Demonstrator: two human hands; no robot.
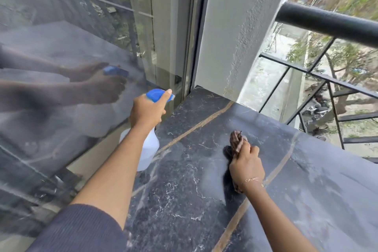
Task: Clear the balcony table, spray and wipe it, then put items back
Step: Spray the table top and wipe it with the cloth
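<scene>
Your left hand is wrapped around the neck of a spray bottle, the thumb lying along its blue trigger head. The bottle's pale, see-through body hangs below your wrist, over the left edge of the surface, and the nozzle points away from you toward the far corner.

Your right hand is clenched on a bunched brown cloth and presses it down onto the dark marble surface, a little right of the middle. One end of the cloth sticks up past your knuckles; the rest is hidden under your palm. A thin gold bracelet sits on that wrist.

The surface is black stone with white veins and tan seams crossing it. On its right half you can see pale, hazy streaks.

To your left stands a glass pane that mirrors both your arms and the bottle. A white pillar rises at the far edge of the surface, and a black railing runs along the right.
</scene>
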